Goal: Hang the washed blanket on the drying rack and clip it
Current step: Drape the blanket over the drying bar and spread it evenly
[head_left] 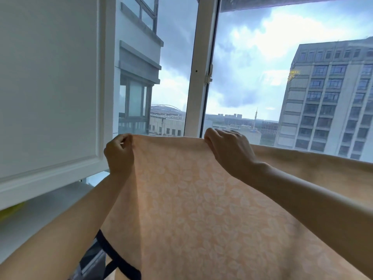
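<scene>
- Blanket (201, 199): peach with a pale leaf print, held up in front of the window frame (203, 67). Its top line runs level between the hands, then carries on right behind the right forearm and out of frame.
- Left hand (119, 152): fingers curled tight, pinching the blanket's top left end.
- Right hand (228, 150): fingers hooked over the top line with the thumb on the near side, gripping the cloth.
- Drying rack: not visible. Cannot tell whether a rail already sits under the top fold. No clip in sight either.
- Step, as I read it: spreading and squaring the top fold before clipping.
- To do it well: keep the stretch between the hands taut and level, and work out slack sideways rather than tugging down.
- Check that both falls hang roughly even. A wet blanket is heavy and likely creeps toward the longer side.
- Dark trim (113, 255) shows low on the left. Use it to judge whether the hem hangs straight.
- White cabinet door (50, 87) stands just beside the left hand, so mind the knuckles when sliding the cloth that way.
- Keep one hand gripping while the other goes for a clip.
</scene>
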The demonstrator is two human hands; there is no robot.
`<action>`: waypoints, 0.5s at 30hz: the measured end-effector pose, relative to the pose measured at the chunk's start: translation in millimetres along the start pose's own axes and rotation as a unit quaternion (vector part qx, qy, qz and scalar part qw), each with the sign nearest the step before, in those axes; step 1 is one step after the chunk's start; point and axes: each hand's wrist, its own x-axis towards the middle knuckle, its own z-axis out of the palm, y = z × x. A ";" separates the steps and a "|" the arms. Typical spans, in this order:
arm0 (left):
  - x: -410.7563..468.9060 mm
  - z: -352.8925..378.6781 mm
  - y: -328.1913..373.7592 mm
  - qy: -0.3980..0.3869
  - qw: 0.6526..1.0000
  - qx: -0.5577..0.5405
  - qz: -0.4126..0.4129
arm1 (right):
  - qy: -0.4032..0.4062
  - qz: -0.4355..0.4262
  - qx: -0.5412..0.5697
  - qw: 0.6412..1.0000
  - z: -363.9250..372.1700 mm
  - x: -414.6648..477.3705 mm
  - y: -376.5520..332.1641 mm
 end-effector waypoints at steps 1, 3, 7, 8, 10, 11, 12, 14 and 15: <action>-6.2 -1.6 -5.2 -0.017 1.000 0.010 0.001 | -0.009 -0.013 -0.010 1.000 2.8 -6.5 -1.0; -19.6 -2.8 -9.5 -0.053 0.998 0.005 -0.012 | -0.014 -0.009 -0.023 1.000 5.5 -16.3 0.0; -34.4 1.6 -13.7 -0.132 0.991 0.000 -0.007 | -0.001 -0.035 -0.035 0.999 4.6 -25.9 5.4; -36.1 2.4 -14.6 -0.166 0.986 0.015 0.007 | 0.001 -0.045 -0.045 0.998 5.7 -28.3 6.3; -37.7 4.8 -22.8 -0.218 0.974 0.056 0.026 | 0.004 -0.054 -0.077 0.996 10.8 -35.0 7.0; -39.3 5.4 -26.3 -0.228 0.970 0.074 0.040 | 0.003 -0.058 -0.095 0.994 14.3 -39.2 7.1; -41.4 5.5 -30.3 -0.231 0.967 0.087 0.056 | -0.002 -0.062 -0.111 0.992 17.7 -43.6 7.5; -45.1 4.2 -38.9 -0.222 0.967 0.109 0.065 | -0.030 -0.062 -0.132 0.989 21.1 -51.4 6.9; -46.8 2.2 -42.0 -0.220 0.967 0.113 0.058 | -0.047 -0.060 -0.139 0.987 21.6 -54.6 5.3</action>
